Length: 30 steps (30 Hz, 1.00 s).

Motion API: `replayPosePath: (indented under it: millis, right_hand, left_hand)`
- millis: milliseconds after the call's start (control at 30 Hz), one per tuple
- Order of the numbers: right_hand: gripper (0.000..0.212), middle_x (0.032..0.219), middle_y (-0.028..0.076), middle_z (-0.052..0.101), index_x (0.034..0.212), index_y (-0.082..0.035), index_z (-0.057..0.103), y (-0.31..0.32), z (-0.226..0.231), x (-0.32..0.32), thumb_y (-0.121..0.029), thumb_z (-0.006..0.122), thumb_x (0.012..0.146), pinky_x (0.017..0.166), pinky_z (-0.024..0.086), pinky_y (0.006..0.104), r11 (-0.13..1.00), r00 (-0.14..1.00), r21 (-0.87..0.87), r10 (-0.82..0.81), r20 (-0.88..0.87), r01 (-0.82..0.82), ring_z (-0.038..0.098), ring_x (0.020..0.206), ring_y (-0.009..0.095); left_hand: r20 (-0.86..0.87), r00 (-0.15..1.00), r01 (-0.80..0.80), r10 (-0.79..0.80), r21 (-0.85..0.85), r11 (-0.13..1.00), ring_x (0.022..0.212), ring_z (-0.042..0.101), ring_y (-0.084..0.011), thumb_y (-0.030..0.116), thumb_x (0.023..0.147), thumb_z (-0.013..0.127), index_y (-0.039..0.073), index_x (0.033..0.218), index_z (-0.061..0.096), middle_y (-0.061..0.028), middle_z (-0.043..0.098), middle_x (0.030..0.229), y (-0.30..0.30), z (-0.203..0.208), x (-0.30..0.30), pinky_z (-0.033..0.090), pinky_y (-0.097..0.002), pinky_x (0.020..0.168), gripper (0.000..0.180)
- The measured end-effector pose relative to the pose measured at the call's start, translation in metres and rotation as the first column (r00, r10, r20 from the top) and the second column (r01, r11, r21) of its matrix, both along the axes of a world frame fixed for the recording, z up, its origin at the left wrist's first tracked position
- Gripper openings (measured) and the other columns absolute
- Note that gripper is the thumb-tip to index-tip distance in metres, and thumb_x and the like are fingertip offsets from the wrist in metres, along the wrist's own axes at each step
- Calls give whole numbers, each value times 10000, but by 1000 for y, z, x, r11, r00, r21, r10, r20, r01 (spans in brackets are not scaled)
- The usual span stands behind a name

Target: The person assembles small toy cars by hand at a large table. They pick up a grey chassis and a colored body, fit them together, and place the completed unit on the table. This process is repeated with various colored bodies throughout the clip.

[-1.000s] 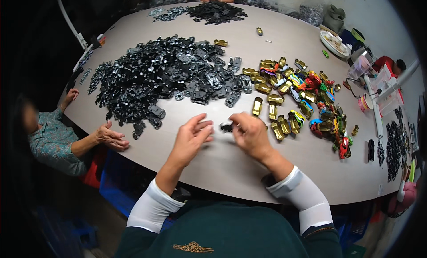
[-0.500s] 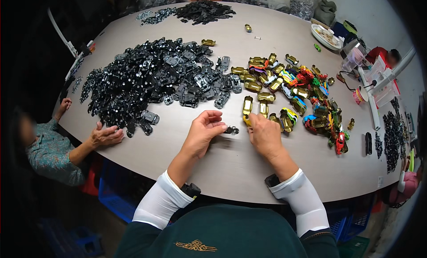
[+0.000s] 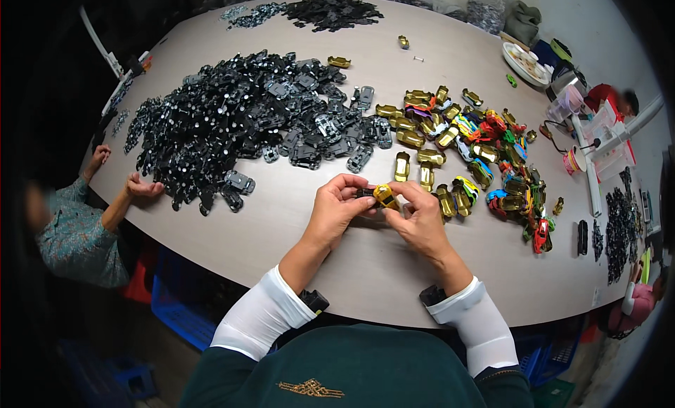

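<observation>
My left hand (image 3: 336, 212) and my right hand (image 3: 420, 218) meet over the table's near edge, both pinching a small yellow toy car body (image 3: 384, 195) with a black base part (image 3: 365, 193) pressed against it. Just beyond my fingers lie gold toy car shells (image 3: 412, 167). A large heap of black toy car bases (image 3: 246, 126) spreads to the left of my hands. Coloured and gold car shells (image 3: 485, 151) are scattered to the right.
A round grey table (image 3: 365, 267) holds everything. A second black pile (image 3: 330, 10) lies at the far edge. Another person's hand (image 3: 143, 188) rests at the left rim. Cups, a plate (image 3: 524, 60) and clutter stand far right. Blue crates (image 3: 176, 306) sit under the table.
My right hand picked up a yellow car shell and brought it to the black base in my left hand; both hands now press the two parts together.
</observation>
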State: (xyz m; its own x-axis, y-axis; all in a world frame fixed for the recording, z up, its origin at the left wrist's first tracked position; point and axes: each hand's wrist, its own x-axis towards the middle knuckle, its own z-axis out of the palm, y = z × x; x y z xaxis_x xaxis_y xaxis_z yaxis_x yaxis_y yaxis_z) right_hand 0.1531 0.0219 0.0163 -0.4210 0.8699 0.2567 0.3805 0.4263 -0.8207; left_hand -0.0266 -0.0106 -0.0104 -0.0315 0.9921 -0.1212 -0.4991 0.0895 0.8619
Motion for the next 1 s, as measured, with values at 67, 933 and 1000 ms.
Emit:
replayPosePath:
  millis: [67,933,1000]
  right_hand:
    - [450,993,127,627,1157,9,606,-1,3,-1,-58,697,721,594,486,282,997,1000,76,-18,18,16,610,657,198]
    - [308,779,171,622,1020,15,625,-16,3,-7,-88,660,732,579,494,407,953,992,303,-58,110,22,614,647,340]
    - [311,780,173,623,1021,17,623,-15,1,-8,-83,662,729,579,495,408,944,994,330,-38,107,1,615,645,341]
  left_hand:
    - [-7,1000,18,-18,-4,1000,868,654,-136,-66,820,659,-30,1120,561,-114,658,980,0,0,-2,573,-245,747,317]
    - [-423,906,19,-5,30,999,905,647,-114,-61,835,625,-65,1118,617,-106,678,1028,-7,5,5,536,-238,815,283]
    - [-431,902,21,-10,20,1000,916,648,-117,-58,834,629,-62,1114,623,-107,680,1029,-7,6,5,535,-241,823,281]
